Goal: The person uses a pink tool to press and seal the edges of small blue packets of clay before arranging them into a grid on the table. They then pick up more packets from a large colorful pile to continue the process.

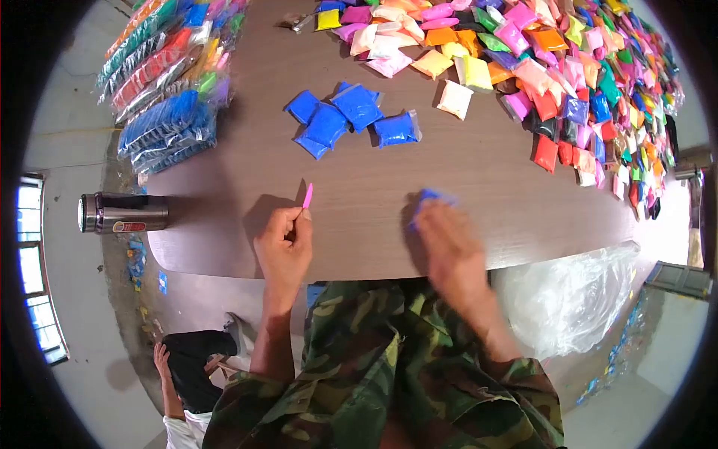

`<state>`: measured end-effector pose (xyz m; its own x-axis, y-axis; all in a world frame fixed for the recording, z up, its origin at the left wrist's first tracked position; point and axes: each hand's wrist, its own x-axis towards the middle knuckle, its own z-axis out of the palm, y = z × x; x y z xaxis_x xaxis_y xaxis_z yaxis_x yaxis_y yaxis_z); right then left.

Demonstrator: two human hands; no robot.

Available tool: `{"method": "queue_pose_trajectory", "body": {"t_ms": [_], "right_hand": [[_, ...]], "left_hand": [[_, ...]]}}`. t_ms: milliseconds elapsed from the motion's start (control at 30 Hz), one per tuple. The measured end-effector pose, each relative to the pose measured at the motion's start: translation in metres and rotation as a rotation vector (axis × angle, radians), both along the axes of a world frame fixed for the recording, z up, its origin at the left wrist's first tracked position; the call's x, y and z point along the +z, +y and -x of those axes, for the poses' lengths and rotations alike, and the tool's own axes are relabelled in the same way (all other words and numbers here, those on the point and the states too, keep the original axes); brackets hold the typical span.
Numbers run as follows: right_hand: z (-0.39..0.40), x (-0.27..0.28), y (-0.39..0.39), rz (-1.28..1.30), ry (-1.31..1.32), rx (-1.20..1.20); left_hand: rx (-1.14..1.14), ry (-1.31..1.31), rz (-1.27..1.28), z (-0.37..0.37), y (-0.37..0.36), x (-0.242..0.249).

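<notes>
My left hand (pixel 286 243) is closed in a pinch on a small pink stick (pixel 308 196) that points away from me over the table's near part. To the right, my right hand (pixel 451 243), smeared by motion, is closed on a blue packet (pixel 432 197); much of the packet is hidden under the fingers. Beyond both hands lies a small group of blue packets (pixel 327 124), some overlapping, in clear wrapping. A pale peach packet (pixel 455 99) lies apart from them, to their right.
A large heap of colourful packets (pixel 535 75) covers the far right of the table (pixel 359 239). Bagged bundles (pixel 168 120) are stacked at the far left, and a metal flask (pixel 123 212) lies at the left edge. Clear plastic (pixel 568 299) hangs at right. Another person (pixel 196 367) sits lower left.
</notes>
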<state>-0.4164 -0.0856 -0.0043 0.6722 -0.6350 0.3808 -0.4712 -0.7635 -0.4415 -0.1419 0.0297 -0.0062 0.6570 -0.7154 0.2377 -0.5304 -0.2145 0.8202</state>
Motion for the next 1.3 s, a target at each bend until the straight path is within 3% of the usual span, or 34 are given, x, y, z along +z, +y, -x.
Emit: {"method": "queue_pose_trajectory", "body": {"t_ms": [133, 233, 533, 767, 1300], "right_hand": [[0.03, 0.006, -0.08, 0.001, 0.01, -0.213], [0.027, 0.013, -0.099, -0.012, 0.008, -0.176], [0.015, 0.009, -0.11, -0.025, 0.007, -0.064], [0.021, 0.017, -0.087, 0.049, 0.269, -0.183], [0.019, 0.02, -0.094, 0.047, 0.249, -0.165]], "left_hand": [[-0.005, -0.026, 0.02, 0.001, -0.002, -0.002], [0.002, -0.046, 0.038, 0.001, -0.002, -0.006], [0.0, -0.072, -0.024, -0.001, 0.001, -0.004], [0.007, -0.066, -0.044, 0.006, -0.003, 0.002], [0.002, -0.059, -0.06, 0.001, -0.001, -0.003]]}}
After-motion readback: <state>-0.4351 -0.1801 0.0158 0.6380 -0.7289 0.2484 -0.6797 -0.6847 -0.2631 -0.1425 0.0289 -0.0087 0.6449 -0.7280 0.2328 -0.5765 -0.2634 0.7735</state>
